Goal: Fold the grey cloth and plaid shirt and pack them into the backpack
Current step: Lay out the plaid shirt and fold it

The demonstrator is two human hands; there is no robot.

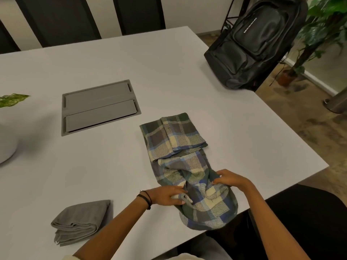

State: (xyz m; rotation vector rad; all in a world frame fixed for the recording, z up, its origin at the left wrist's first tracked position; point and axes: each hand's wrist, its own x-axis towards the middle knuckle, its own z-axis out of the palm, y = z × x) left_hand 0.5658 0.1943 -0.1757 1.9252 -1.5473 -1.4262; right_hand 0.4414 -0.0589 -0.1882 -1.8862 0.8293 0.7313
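Table, pale grey and smooth, is filling my view, with a recessed rectangular cable hatch set flush in it. Backpack, black and padded, is standing upright at the far right corner. Plaid shirt, soft woven checks, is lying partly folded at the near edge. Grey cloth is sitting folded, near left. I am seeing both forearms reaching in: left hand is pinching the shirt's edge, right hand is clenching its bunched fabric.
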